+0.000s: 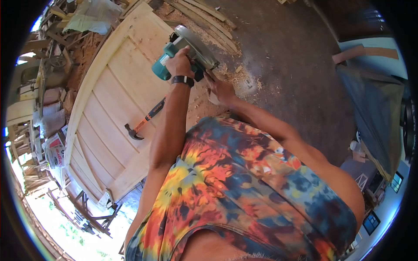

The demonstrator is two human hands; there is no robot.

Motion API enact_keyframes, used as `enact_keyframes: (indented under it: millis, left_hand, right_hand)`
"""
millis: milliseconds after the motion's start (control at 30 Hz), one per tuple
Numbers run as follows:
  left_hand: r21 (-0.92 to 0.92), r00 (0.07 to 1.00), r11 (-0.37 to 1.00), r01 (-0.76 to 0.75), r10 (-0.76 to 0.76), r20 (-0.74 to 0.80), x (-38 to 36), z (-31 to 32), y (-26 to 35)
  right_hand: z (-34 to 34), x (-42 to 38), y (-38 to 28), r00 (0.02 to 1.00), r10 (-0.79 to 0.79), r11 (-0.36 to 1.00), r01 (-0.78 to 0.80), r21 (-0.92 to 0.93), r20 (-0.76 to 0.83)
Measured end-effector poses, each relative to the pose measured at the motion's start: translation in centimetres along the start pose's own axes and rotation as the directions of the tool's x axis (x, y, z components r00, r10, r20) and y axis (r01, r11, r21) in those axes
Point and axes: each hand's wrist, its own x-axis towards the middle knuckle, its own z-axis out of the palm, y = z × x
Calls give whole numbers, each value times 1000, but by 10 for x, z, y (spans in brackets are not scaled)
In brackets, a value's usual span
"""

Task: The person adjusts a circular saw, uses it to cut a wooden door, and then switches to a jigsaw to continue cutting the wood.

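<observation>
My left hand (180, 64), with a dark watch at its wrist, is wrapped round the handle of a teal circular saw (161, 67). The saw rests on the pale wooden panel (117, 82) near its edge, its grey guard (191, 39) on the right. Close to the saw's base is my right hand (222, 92), its fingers stretched toward the base at the panel edge. Whether the fingertips touch the saw or the wood is hard to see. A claw hammer (146, 118) with an orange and black handle lies on the panel, left of my left forearm.
Wood shavings (244, 78) litter the dark floor (291, 87) beside the panel. Long wood strips (207, 21) lie beyond it. Stacked scrap and bags (54, 150) line the left side. A dark cover (374, 113) hangs at the right.
</observation>
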Motion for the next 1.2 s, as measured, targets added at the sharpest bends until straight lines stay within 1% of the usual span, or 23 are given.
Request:
enact_keyframes:
  millis: [133, 200, 300, 367, 433, 500, 533, 567, 600, 633, 667, 700, 733, 800, 833, 900, 967, 1033, 1067, 1100, 1133, 1167, 1200]
  left_hand:
    - [-11, 999, 1000, -12, 11, -33, -9, 5, 2]
    - [13, 999, 999, -52, 52, -8, -9, 4, 2]
    - [-3, 998, 998, -64, 64, -14, -9, 4, -3]
    - [25, 996, 997, -78, 79, -34, -7, 5, -6]
    - [45, 993, 994, -99, 101, -55, -10, 7, -6]
    - [39, 980, 984, -173, 176, -94, -14, 10, -9]
    - [31, 979, 984, -177, 179, -98, -13, 10, -12]
    - [25, 974, 979, -204, 206, -94, -11, 10, -16]
    - [16, 968, 972, -234, 234, -91, -6, 11, -21]
    - [10, 968, 973, -232, 231, -100, -1, 10, -27]
    - [44, 965, 969, -244, 247, -82, 4, 8, -35]
    - [76, 962, 962, -261, 266, -64, 9, 7, -39]
    - [68, 960, 962, -264, 269, -75, 14, 8, -42]
    - [139, 945, 940, -313, 322, -51, 22, 4, -50]
    - [129, 943, 940, -317, 327, -61, 21, 2, -53]
    - [460, 902, 819, -342, 423, -83, 16, 0, -57]
    - [393, 893, 841, -372, 439, -95, 21, -2, -61]
    - [89, 887, 889, -449, 456, -77, 27, 2, -72]
    - [194, 889, 882, -430, 451, -80, 26, -1, -73]
    - [184, 892, 887, -425, 445, -85, 24, 0, -69]
    - [187, 922, 914, -359, 379, -80, 24, 0, -66]
    - [195, 948, 937, -291, 310, -75, 23, -2, -66]
    - [190, 948, 938, -290, 309, -80, 23, -1, -64]
  right_hand:
    - [4, -4, 1, 1000, -2, 1000, 3, -26, 24]
    - [9, -4, 4, 997, -52, 999, 52, 5, -57]
    - [20, -1, 10, 993, -102, 992, 98, -76, -60]
    - [30, 1, 12, 990, -118, 990, 111, -82, -80]
    - [20, 2, 9, 985, -139, 987, 130, -95, -106]
    - [7, 0, 7, 994, -106, 990, 107, -97, 16]
    - [23, 4, 15, 993, -113, 988, 114, -103, 15]
    - [42, 8, 23, 961, -224, 964, 193, -186, -165]
    - [54, 12, 31, 881, -341, 925, 253, -282, -329]
    - [35, 7, 24, 880, -350, 922, 262, -286, -322]
    - [-7, 0, 9, 972, -224, 954, 204, -220, -68]
    - [-31, -4, 1, 977, -93, 976, 128, -177, 194]
    - [-33, -4, 0, 975, -103, 973, 140, -184, 195]
    - [-31, -2, -2, 978, -11, 998, 23, -55, 206]
    - [-22, 3, 2, 979, -21, 997, 34, -65, 204]
    - [-1, 11, 7, 987, -31, 999, 33, -11, 156]
    - [16, 18, 13, 990, -52, 999, 51, 14, 129]
    - [10, 9, 13, 991, -55, 998, 50, 38, 124]
    - [3, -2, 10, 997, -73, 992, 71, 100, 14]
    - [-11, -6, 6, 991, -88, 982, 103, 157, -102]
    - [-21, -7, 8, 991, -92, 984, 106, 146, -96]
    - [-32, -9, 10, 995, 56, 971, -36, 235, -79]
    - [-36, -7, 14, 978, 201, 931, -173, 320, -55]
